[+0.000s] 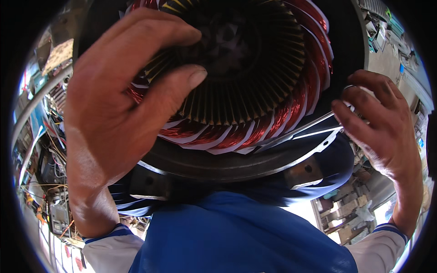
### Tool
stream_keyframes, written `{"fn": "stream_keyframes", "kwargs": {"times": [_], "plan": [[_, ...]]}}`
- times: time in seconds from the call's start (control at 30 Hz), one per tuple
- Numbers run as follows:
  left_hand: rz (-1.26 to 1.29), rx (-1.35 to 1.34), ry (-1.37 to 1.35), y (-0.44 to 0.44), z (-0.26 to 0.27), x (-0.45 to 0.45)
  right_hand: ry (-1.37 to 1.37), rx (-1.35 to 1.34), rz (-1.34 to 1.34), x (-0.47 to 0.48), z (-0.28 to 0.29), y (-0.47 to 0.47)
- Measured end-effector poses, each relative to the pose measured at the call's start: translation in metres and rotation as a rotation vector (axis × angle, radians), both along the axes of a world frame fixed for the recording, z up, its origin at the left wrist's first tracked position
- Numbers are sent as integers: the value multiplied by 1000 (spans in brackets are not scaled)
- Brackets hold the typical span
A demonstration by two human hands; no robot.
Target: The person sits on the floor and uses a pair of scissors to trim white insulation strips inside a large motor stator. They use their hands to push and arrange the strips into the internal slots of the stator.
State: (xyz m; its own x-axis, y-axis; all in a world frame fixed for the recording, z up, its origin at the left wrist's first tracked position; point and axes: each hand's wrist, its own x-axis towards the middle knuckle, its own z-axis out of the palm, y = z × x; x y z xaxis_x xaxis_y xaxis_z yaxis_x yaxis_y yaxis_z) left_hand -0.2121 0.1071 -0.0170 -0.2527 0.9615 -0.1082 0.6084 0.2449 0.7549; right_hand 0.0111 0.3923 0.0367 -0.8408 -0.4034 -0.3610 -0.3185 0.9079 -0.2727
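A motor stator fills the space before me, its dark slotted core (239, 99) ringed by red enamelled wire windings (290, 116). White insulation sheets (243, 136) stick out between the coils. My left hand (119, 82) is over the left side of the stator, thumb and index finger apart with nothing between them; it hides part of the coils. At the right, my right hand (379, 116) holds slim metal scissors (300, 129) by the handles. Their blades point left toward the lower right of the windings, and the tips are hard to make out.
The round metal housing (218, 174) has two mounting feet, one at the left (148, 184) and one at the right (304, 173), close to my legs. Cluttered parts and wires (51, 170) lie on the left; more scrap pieces (351, 208) lie at the lower right.
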Motion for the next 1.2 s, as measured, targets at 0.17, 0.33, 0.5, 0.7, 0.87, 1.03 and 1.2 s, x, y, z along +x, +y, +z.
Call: {"fn": "stream_keyframes", "kwargs": {"times": [0.17,0.33,0.5,0.7,0.87,1.03,1.2], "plan": [[-44,-22,82,-10,-9,-9,29,-141,108,-34,-16,-10],[-7,-61,52,-10,-8,-5,41,-206,183,-50,-37,-14],[-40,-49,75,-7,-6,-6,-52,-142,182,-44,-39,-12],[-39,-44,44,-2,-4,-2,-90,-126,133,-34,-40,-10],[-28,-58,66,-2,-5,1,-94,-105,149,-30,-38,-9],[-47,-42,97,-2,-8,1,-116,-104,179,-28,-24,-12],[-59,-72,105,1,-8,2,-52,-105,136,-15,-17,-29]]}}
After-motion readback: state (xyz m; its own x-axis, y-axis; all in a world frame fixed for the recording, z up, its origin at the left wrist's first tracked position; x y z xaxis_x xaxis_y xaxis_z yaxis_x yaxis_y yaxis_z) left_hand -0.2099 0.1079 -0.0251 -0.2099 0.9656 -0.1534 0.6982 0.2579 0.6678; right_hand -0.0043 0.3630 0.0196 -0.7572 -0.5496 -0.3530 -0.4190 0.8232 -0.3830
